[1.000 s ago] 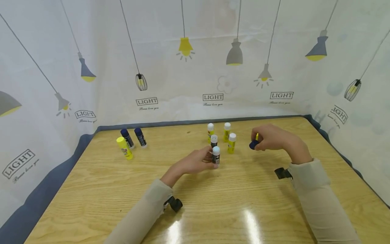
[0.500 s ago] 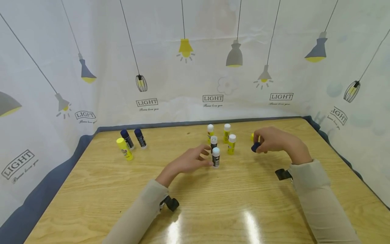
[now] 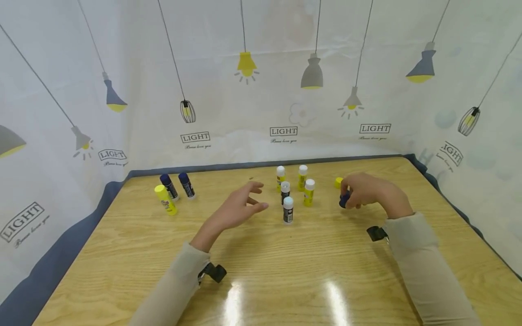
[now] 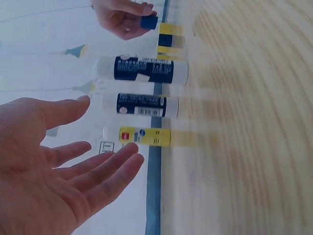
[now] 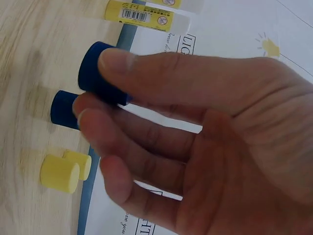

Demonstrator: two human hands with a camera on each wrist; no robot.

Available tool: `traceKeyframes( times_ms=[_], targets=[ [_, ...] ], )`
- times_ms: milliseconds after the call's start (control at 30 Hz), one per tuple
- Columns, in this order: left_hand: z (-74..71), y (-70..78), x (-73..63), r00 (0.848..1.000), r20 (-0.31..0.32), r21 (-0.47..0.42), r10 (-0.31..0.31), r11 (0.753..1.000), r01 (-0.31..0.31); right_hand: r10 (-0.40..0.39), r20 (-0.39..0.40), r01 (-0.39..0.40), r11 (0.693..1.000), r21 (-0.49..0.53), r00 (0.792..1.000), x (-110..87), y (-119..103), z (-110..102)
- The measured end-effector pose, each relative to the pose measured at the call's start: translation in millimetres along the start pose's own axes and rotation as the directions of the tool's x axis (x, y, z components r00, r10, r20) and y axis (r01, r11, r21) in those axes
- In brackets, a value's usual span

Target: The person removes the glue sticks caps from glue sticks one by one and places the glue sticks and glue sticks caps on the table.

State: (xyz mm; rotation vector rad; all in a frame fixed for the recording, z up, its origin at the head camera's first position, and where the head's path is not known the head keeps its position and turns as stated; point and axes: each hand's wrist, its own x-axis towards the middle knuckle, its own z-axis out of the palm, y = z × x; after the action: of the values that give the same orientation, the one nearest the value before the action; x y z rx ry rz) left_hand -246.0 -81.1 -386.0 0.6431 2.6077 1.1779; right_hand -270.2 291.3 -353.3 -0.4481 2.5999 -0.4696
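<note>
My right hand (image 3: 371,192) pinches a dark blue glue stick cap (image 5: 98,71) between thumb and fingers, low over the table's right side. Close to it stand another blue cap (image 5: 64,108) and two yellow caps (image 5: 59,174), partly covered by the fingers in the head view. My left hand (image 3: 234,207) hovers mid-table with fingers spread, holding nothing. To its right, two dark-labelled glue sticks without their blue caps, a front one (image 3: 287,211) and a rear one (image 3: 285,192), stand upright with white tops. Three yellow glue sticks with white tops, one at the right (image 3: 309,193), stand behind them.
At the table's (image 3: 261,271) back left stand a yellow-capped glue stick (image 3: 165,200) and two blue-capped ones, one on the left (image 3: 169,187) and one on the right (image 3: 187,185). A lamp-print curtain (image 3: 228,81) borders the back and sides.
My left hand has let go of the front dark-labelled glue stick and moved left, fingers opening. My right hand, with the blue cap, has shifted slightly toward me, uncovering a yellow cap.
</note>
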Motion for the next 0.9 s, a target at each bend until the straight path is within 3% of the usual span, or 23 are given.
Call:
traceKeyframes(
  times_ms=[367, 500, 600, 667, 733, 800, 900],
  targets=[
    [-40.3, -25.5, -29.0, 0.986, -0.165, 0.011, 0.001, 1.000, 0.001, 0.043, 0.025, -0.043, 0.999, -0.022, 0.999, -2.3, 6.7, 2.1],
    [-56.5, -35.0, -42.9, 0.972, -0.236, 0.026, -0.016, 0.999, 0.023, 0.088, 0.065, -0.089, 0.996, 0.006, 0.994, 2.6, 11.6, 4.5],
    [-69.2, -39.9, -53.0, 0.951, -0.308, 0.011, -0.020, 1.000, 0.024, 0.112, 0.100, -0.115, 0.993, 0.021, 0.989, 5.7, 15.8, 6.2],
    [-79.1, -41.4, -60.7, 0.929, -0.369, -0.014, -0.015, 1.000, 0.010, 0.121, 0.117, -0.124, 0.992, 0.026, 0.986, 7.1, 17.4, 6.4],
    [-89.5, -42.0, -67.9, 0.896, -0.443, -0.050, -0.019, 0.999, -0.004, 0.126, 0.121, -0.129, 0.991, 0.019, 0.985, 8.1, 18.5, 6.5],
    [-99.8, -42.7, -74.8, 0.853, -0.521, -0.084, -0.036, 0.996, -0.009, 0.133, 0.123, -0.135, 0.991, 0.013, 0.984, 8.4, 18.9, 6.8],
    [-114.4, -46.7, -81.5, 0.775, -0.625, -0.108, -0.094, 0.994, 0.034, 0.138, 0.119, -0.140, 0.990, 0.002, 0.983, 8.1, 20.3, 7.8]
  ],
)
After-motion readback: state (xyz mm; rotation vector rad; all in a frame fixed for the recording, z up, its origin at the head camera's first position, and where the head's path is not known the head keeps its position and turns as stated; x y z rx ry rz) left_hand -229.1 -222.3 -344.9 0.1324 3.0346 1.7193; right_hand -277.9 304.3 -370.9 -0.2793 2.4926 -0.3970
